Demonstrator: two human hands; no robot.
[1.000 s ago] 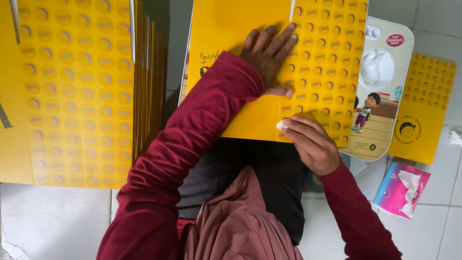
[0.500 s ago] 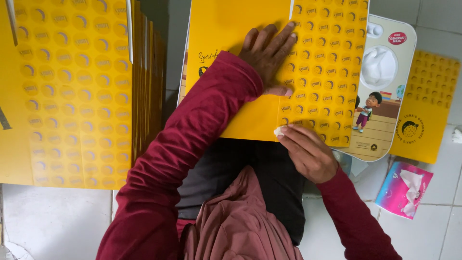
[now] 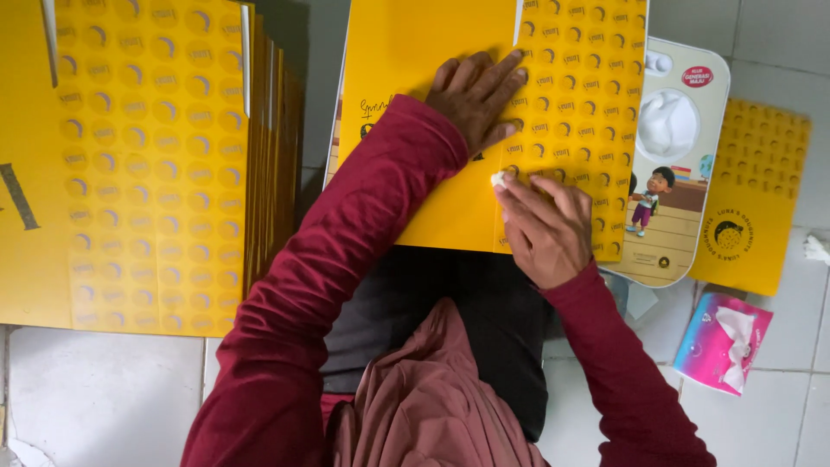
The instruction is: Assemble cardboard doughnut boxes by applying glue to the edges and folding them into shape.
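Your right hand (image 3: 546, 229) pinches a white wad (image 3: 498, 180) against the yellow folder (image 3: 432, 60); your left hand (image 3: 475, 97) lies spread flat at 12 o'clock. At 4 o'clock, a pink tissue pack (image 3: 722, 342) shows tissue. A yellow stack (image 3: 130, 164) stands at 9 o'clock.

A floor of pale grey-white tiles (image 3: 104, 398) with thin dark joints fills the scene, seen from straight above; the light is soft and even, throwing only faint shadows. At left a stack of yellow dotted boxes (image 3: 156, 164) stands on the tiles, edges lined up side by side; at right lie a yellow dotted sleeve (image 3: 752, 199) and, nearer the bottom, a pink tissue pack (image 3: 722, 342) (one white sheet poking out); a scrap of white tissue (image 3: 815, 248) sits at the far right edge.
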